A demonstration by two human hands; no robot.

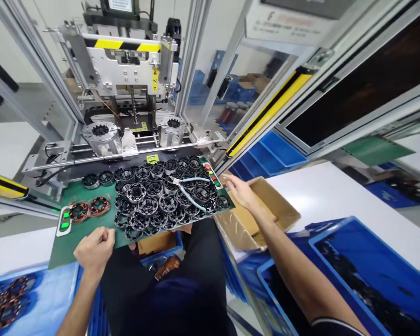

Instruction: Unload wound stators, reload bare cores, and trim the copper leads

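My left hand (95, 248) rests as a closed fist on the front left of the green mat (65, 252); whether anything is inside it is hidden. Just behind it lie two copper-wound rings (100, 205). My right hand (238, 190) is over the mat's right end, beside the button panel (213, 175), fingers apart and holding nothing. Between the hands, several black rings (148, 205) stand stacked in rows. Pliers with pale blue handles (192, 199) lie on top of them, jaws toward the back.
Behind the mat stands a machine with two metal cylinders (103, 137). A cardboard box (280, 203) and blue bins (371, 275) are at the right. Another button panel (64, 221) sits at the mat's left end. Wound rings (10, 298) lie at lower left.
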